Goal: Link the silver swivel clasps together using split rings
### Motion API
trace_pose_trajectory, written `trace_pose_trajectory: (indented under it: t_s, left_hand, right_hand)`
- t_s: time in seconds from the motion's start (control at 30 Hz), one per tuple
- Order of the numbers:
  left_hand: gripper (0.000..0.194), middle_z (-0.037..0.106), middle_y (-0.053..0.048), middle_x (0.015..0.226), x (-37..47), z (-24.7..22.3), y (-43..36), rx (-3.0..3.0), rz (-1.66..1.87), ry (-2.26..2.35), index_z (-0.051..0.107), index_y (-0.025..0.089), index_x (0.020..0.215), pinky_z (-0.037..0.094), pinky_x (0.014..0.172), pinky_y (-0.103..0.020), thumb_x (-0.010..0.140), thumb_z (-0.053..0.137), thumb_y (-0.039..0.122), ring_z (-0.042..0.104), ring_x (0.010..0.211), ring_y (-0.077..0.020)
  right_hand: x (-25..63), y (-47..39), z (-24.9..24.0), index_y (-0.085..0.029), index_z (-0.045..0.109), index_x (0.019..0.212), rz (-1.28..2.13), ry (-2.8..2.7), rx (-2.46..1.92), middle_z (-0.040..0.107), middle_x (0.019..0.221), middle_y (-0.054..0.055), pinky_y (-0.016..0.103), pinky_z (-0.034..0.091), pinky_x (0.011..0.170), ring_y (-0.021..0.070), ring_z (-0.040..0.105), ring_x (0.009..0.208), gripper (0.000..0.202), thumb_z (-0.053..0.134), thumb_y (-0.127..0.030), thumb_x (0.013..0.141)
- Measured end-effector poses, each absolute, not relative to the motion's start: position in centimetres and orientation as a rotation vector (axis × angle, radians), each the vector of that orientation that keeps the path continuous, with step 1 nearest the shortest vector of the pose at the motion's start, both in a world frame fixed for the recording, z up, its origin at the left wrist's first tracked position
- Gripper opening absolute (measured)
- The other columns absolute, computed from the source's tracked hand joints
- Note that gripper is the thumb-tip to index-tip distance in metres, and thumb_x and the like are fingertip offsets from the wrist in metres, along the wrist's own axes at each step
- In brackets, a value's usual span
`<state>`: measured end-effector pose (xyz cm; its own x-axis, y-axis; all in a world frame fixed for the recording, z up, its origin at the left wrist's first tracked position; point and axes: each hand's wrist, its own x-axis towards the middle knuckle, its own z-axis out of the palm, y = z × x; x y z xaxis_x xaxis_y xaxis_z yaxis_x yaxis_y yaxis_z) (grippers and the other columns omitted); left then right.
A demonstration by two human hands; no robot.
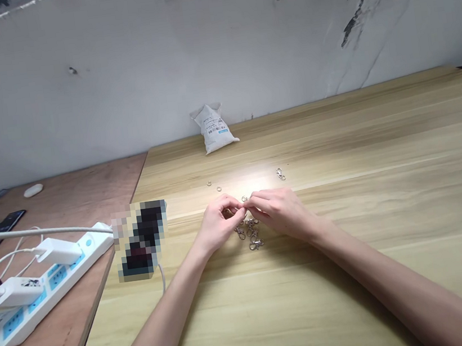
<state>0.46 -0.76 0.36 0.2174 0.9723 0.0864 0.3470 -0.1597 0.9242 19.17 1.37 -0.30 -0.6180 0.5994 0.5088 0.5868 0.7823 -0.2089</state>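
My left hand [223, 219] and my right hand [281, 210] meet fingertip to fingertip above the wooden table, both in a pinch. What lies between the fingers is too small and too covered to make out. A small metal ring [244, 198] shows just beyond the fingertips; whether it is held or lies on the table I cannot tell. Under and in front of my hands is a cluster of several silver lobster clasps [256, 244], partly hidden by the fingers. Another clasp [280, 174] lies apart, past my right hand. Two loose rings [219, 189] lie past my left hand.
A white printed plastic pouch [214, 128] rests against the wall at the back. To the left are a phone-shaped item with blurred screen [144, 239], a white power strip [57, 278] with chargers and cables, and a dark phone [12, 219]. A lower brown tabletop [81, 198] adjoins.
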Motion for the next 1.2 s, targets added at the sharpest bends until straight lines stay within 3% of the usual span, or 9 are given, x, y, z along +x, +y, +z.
trace_pose_trajectory:
  t_s: [0.5, 0.8, 1.2]
  left_hand:
    - [0.007, 0.062, -0.002, 0.081, 0.45, 0.12, -0.88, 1.841, 0.935, 1.328, 0.062, 0.016, 0.074, 0.045, 0.062, -0.024, 0.081, 0.061, 0.018, 0.057, 0.066, -0.0115]
    - [0.008, 0.064, 0.001, 0.078, 0.55, 0.36, -1.09, 2.178, 0.873, 1.507, 0.059, 0.019, 0.072, 0.040, 0.077, -0.030, 0.078, 0.061, 0.014, 0.058, 0.077, -0.0163]
    - [0.010, 0.061, -0.001, 0.075, 0.58, 0.49, -0.91, 1.997, 0.925, 1.376, 0.058, 0.017, 0.068, 0.041, 0.061, -0.024, 0.077, 0.059, 0.014, 0.055, 0.066, -0.0123]
  right_hand:
    - [18.87, 1.29, -0.57, -0.017, 0.068, 0.083, -0.041, -2.397, -0.860, 0.065, 0.068, 0.001, 0.026, 0.023, 0.052, 0.0108, 0.051, 0.058, 0.022, 0.049, -0.016, 0.094]
    - [18.69, 1.13, -0.54, -0.017, 0.066, 0.078, 0.005, -2.403, -0.892, 0.065, 0.066, 0.001, 0.026, 0.021, 0.051, 0.0101, 0.050, 0.057, 0.023, 0.048, -0.017, 0.093]
    - [18.93, 1.41, -0.80, -0.018, 0.069, 0.085, 0.020, -2.422, -0.884, 0.065, 0.067, 0.000, 0.026, 0.022, 0.051, 0.0099, 0.051, 0.057, 0.023, 0.048, -0.019, 0.095]
